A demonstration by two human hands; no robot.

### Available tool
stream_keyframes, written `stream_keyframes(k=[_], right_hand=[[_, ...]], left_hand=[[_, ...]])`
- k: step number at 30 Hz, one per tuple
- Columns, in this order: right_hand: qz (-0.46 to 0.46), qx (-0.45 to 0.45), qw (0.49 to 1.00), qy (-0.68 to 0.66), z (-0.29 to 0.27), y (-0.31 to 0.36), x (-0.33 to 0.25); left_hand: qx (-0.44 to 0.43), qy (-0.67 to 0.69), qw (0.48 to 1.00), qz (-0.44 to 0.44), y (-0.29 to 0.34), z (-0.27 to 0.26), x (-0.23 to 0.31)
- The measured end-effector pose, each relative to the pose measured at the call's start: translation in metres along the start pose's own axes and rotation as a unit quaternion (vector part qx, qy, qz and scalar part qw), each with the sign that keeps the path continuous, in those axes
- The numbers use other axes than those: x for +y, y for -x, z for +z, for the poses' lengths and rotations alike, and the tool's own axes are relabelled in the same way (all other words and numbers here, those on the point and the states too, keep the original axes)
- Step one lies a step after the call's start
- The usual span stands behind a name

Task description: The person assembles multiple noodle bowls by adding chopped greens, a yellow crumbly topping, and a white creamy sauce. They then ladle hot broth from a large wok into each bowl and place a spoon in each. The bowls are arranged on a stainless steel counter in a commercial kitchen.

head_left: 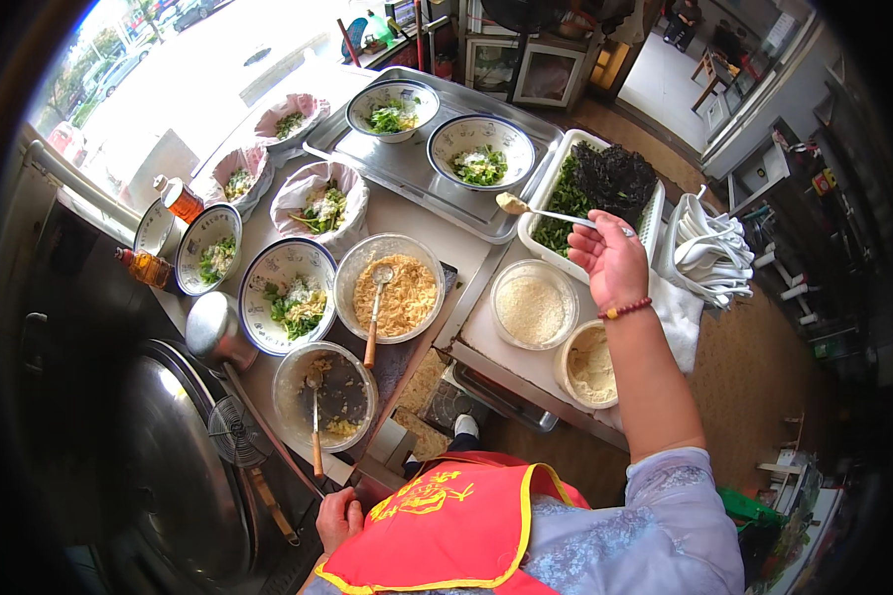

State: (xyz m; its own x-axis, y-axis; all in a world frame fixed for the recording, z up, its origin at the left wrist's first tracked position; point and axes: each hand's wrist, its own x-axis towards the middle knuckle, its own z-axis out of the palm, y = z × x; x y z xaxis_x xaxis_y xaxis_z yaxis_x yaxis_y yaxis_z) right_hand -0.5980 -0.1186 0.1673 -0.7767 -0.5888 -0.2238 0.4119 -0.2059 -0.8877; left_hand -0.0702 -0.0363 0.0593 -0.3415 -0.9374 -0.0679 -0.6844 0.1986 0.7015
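Note:
My right hand [610, 260] is closed around the handle of a metal spoon [566, 216], its bowl heaped with pale seasoning [512, 203]. The spoon hangs beside a white basket [531, 236] of chopped greens and dark seaweed. Nearer me stand a tub of white granules [535, 304] and a tub of cream-coloured powder [591, 365], close to my right forearm. My left hand [339, 518] is low by the counter edge, fingers curled; whatever they hold, if anything, is hidden. Two patterned bowls [481, 152] [393, 109] with greens and white seasoning sit on a metal tray [407, 178].
More bowls with greens, including a patterned bowl [288, 295] and a bag-lined bowl [319, 203], crowd the left counter. Tubs of shredded topping [390, 288] and dark sauce [324, 397] hold spoons. A large metal lid [184, 476] is lower left; white soup spoons [709, 248] fill a container right.

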Motion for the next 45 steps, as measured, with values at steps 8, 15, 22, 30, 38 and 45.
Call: stream_keyframes(k=[8, 15, 22, 30, 38, 45], right_hand=[[-0.011, 0.048, 0.989, 0.138, 0.099, -0.117, 0.082], [0.043, 0.045, 0.995, 0.084, 0.093, -0.152, 0.069], [0.033, -0.016, 0.999, -0.012, 0.184, -0.19, 0.074], [0.009, 0.0, 0.992, 0.126, 0.225, -0.218, 0.114], [0.042, -0.118, 0.992, -0.009, 0.326, -0.215, 0.126], [0.031, -0.123, 0.977, 0.171, 0.417, -0.214, 0.209]], left_hand=[[0.087, -0.108, 0.99, 0.018, 0.028, 0.016, -0.046], [-0.126, -0.187, 0.962, -0.154, 0.026, 0.028, -0.078], [-0.015, -0.204, 0.975, -0.091, 0.041, 0.034, -0.076], [0.116, -0.32, 0.938, 0.07, 0.009, 0.035, -0.051], [0.078, -0.263, 0.961, -0.003, -0.005, 0.021, -0.033], [0.084, -0.259, 0.962, -0.02, -0.012, 0.014, -0.021]])
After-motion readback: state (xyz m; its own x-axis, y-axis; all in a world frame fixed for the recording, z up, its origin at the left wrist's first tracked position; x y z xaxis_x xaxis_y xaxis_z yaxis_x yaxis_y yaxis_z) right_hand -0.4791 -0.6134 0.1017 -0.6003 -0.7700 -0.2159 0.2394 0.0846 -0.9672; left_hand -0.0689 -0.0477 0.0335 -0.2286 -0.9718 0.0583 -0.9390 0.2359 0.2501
